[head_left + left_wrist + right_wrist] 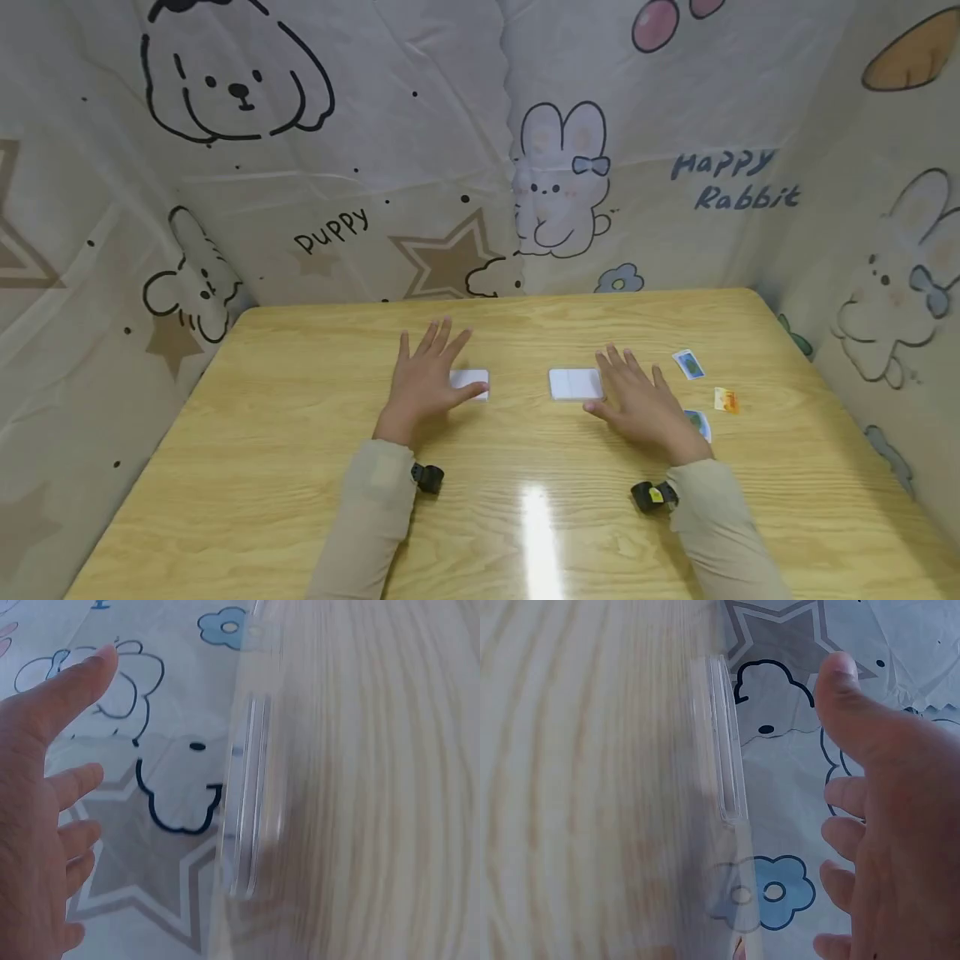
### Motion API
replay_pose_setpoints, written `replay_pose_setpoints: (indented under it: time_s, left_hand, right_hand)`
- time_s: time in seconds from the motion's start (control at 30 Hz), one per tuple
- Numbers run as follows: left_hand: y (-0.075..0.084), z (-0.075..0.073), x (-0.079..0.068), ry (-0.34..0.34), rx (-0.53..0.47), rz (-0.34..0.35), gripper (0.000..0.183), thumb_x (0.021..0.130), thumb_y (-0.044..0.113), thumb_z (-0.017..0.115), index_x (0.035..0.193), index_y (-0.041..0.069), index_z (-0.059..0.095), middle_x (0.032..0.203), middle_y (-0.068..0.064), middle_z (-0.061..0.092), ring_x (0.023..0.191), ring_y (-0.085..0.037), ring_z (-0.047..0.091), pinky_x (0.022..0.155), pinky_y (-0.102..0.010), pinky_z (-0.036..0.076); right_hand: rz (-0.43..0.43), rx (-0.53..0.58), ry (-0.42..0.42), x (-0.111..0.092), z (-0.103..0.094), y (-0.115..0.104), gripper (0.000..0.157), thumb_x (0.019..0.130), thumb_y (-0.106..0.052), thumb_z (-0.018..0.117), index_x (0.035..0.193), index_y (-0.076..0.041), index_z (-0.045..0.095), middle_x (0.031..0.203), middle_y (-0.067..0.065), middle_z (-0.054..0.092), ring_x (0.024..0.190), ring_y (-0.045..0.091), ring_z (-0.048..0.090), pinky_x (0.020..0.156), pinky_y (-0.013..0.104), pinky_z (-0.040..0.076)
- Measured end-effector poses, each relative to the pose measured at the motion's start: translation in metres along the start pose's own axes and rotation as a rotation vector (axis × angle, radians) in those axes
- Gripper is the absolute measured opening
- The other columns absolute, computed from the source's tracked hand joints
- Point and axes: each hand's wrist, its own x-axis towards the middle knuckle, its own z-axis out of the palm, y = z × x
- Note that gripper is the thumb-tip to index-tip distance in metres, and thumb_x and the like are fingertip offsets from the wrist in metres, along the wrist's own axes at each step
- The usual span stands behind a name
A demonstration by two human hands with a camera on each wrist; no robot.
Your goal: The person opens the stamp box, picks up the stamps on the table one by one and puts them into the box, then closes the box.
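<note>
Two flat white rectangular cases with clear plastic edges lie on the wooden table. My left hand (pixel 427 383) is held over the left case (pixel 472 377), fingers spread, its thumb crossing the case in the head view. Beside the right case (pixel 575 384) is my right hand (pixel 637 404), also with fingers spread, its thumb and fingertips near the case's right end. In the left wrist view, the left hand (pixel 37 787) stands apart from a thin clear-edged case (pixel 247 795). A similar gap shows between the right hand (pixel 900 795) and a case (pixel 727 742) in the right wrist view.
Small picture cards lie to the right: a blue-green one (pixel 688 364), an orange one (pixel 726 400) and another blue-green one (pixel 699 423) partly hidden by my right hand. Printed cloth (pixel 442 167) hangs behind and beside the wooden table (pixel 262 442).
</note>
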Motion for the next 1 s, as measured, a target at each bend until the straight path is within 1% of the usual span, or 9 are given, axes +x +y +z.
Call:
replay_pose_setpoints:
  time_s: [0.1,0.23,0.47,0.6,0.7,0.77,0.87,1.0]
  left_hand:
    - [0.006,0.002,0.004,-0.008,-0.018,0.017,0.092,0.082,0.074,0.053,0.154,0.026,0.024,0.163,-0.008,0.014,0.151,-0.026,0.011,0.118,-0.062,0.0]
    - [0.015,0.005,0.008,-0.008,-0.034,0.042,0.092,0.082,0.073,0.053,0.154,0.024,0.024,0.163,-0.008,0.016,0.151,-0.025,0.013,0.118,-0.062,0.001]
    - [0.031,0.013,0.014,-0.046,-0.029,0.061,0.092,0.082,0.075,0.05,0.155,0.028,0.019,0.163,-0.004,0.011,0.152,-0.023,0.01,0.119,-0.06,-0.002]
    - [0.038,0.015,0.018,-0.059,-0.013,0.091,0.091,0.082,0.075,0.049,0.155,0.029,0.02,0.163,-0.005,0.015,0.151,-0.022,0.011,0.119,-0.061,0.001]
    - [0.046,0.017,0.023,-0.082,-0.006,0.119,0.091,0.082,0.075,0.049,0.155,0.027,0.021,0.162,-0.006,0.018,0.151,-0.022,0.013,0.119,-0.061,0.003]
    - [0.053,0.019,0.028,-0.107,0.004,0.13,0.091,0.082,0.076,0.049,0.155,0.027,0.022,0.163,-0.005,0.017,0.151,-0.021,0.013,0.119,-0.06,0.003]
    - [0.06,0.025,0.034,-0.138,0.006,0.142,0.092,0.082,0.077,0.047,0.155,0.027,0.022,0.163,-0.004,0.016,0.151,-0.02,0.012,0.119,-0.059,0.003]
    - [0.067,0.034,0.041,-0.157,-0.006,0.161,0.092,0.082,0.077,0.047,0.154,0.027,0.023,0.163,-0.003,0.015,0.151,-0.019,0.013,0.12,-0.058,0.003]
  right_hand:
    - [-0.016,0.024,-0.008,0.002,-0.001,0.0,0.085,0.096,-0.057,0.045,0.156,-0.007,0.011,0.162,0.018,0.006,0.149,0.041,0.005,0.115,0.067,0.003]
    - [-0.013,0.03,0.0,0.004,-0.001,0.001,0.085,0.095,-0.056,0.047,0.156,-0.007,0.011,0.162,0.018,0.006,0.149,0.041,0.005,0.115,0.066,0.004]
    - [0.008,0.046,-0.003,0.002,-0.001,0.006,0.087,0.094,-0.056,0.05,0.156,-0.007,0.012,0.163,0.017,0.008,0.149,0.04,0.005,0.115,0.067,0.005]
    - [-0.002,0.049,-0.005,0.004,0.002,0.005,0.087,0.094,-0.055,0.051,0.155,-0.008,0.012,0.162,0.017,0.009,0.149,0.04,0.005,0.115,0.066,0.005]
    - [-0.008,0.048,-0.003,0.004,0.001,0.004,0.085,0.094,-0.052,0.053,0.155,-0.007,0.013,0.162,0.017,0.011,0.149,0.04,0.007,0.115,0.066,0.006]
    - [-0.016,0.035,-0.007,0.004,0.0,0.004,0.084,0.094,-0.05,0.055,0.155,-0.007,0.015,0.162,0.017,0.012,0.149,0.04,0.009,0.114,0.067,0.008]
    - [-0.032,0.012,-0.02,0.005,-0.002,0.007,0.084,0.094,-0.048,0.056,0.155,-0.006,0.016,0.161,0.017,0.015,0.148,0.04,0.012,0.114,0.067,0.011]
    - [-0.044,0.001,-0.044,0.007,-0.005,0.013,0.084,0.094,-0.047,0.057,0.155,-0.007,0.016,0.162,0.016,0.016,0.148,0.039,0.014,0.115,0.065,0.013]
